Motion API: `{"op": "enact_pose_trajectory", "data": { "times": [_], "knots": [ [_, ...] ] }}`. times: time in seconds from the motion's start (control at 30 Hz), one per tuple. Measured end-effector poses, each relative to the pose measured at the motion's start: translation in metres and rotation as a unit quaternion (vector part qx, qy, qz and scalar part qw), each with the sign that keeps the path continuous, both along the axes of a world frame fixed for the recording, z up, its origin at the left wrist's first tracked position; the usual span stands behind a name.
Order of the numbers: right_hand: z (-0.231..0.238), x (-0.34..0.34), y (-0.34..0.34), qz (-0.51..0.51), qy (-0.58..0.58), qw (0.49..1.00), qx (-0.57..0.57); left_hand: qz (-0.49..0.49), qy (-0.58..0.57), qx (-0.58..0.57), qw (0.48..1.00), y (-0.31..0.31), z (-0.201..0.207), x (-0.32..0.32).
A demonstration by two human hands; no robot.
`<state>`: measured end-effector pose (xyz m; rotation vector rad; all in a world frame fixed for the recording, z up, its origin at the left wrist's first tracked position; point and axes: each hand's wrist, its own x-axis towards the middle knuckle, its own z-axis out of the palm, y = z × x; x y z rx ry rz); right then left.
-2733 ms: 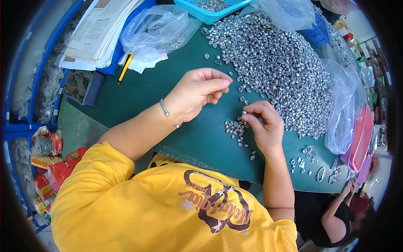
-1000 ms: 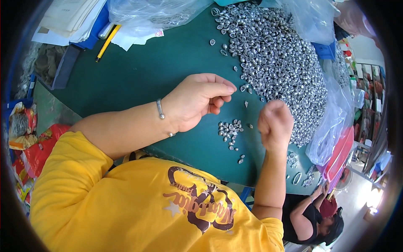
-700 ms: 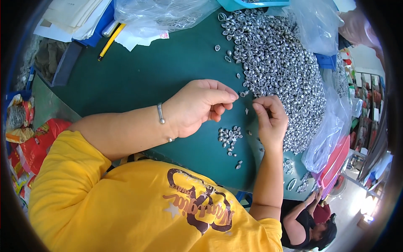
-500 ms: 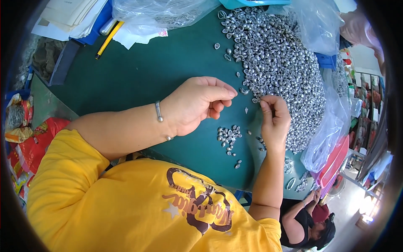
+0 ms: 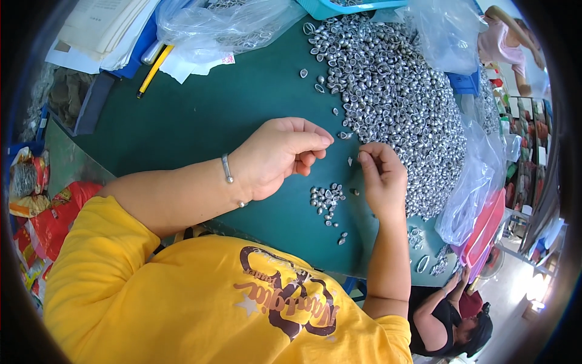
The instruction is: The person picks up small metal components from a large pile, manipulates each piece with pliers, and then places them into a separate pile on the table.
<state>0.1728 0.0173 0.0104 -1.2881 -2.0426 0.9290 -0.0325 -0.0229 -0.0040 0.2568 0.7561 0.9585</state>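
My left hand is over the green table, thumb and forefinger pinched together and other fingers curled. What sits in that pinch, if anything, is too small to make out. My right hand is also pinched, fingertips at the left edge of a big heap of small silver metal cups; its hold is too small to name. Between the two sets of fingertips lies a loose silver piece, apart from the heap. Nearer me is a small cluster of silver beads.
Clear plastic bags and a yellow pencil lie at the back left, by papers. A turquoise tray stands behind the heap. Rightward are a plastic bag and a pink tray. A co-worker sits lower right.
The view has shifted slightly. My right fingertips have moved a little left, over a loose piece at the heap's edge. My left hand keeps its pinch.
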Motion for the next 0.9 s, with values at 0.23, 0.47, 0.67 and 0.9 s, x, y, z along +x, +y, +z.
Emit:
{"op": "enact_pose_trajectory", "data": {
  "times": [0.23,0.47,0.67,0.9],
  "knots": [
    [0.004,0.008,-0.022,-0.058,0.458,0.748,-0.477,0.013,0.372,0.361,0.855,0.0,0.001,0.011],
    [0.003,0.018,-0.023,-0.023,0.513,0.699,-0.499,-0.027,0.574,0.593,0.564,0.026,-0.005,0.029],
    [0.002,0.023,-0.007,-0.052,0.37,0.828,-0.418,-0.088,0.632,0.578,0.509,0.049,-0.011,0.027],
    [0.01,0.002,-0.009,-0.087,0.36,0.85,-0.374,-0.086,0.596,0.501,0.621,0.032,0.002,0.013]
  ]
}}
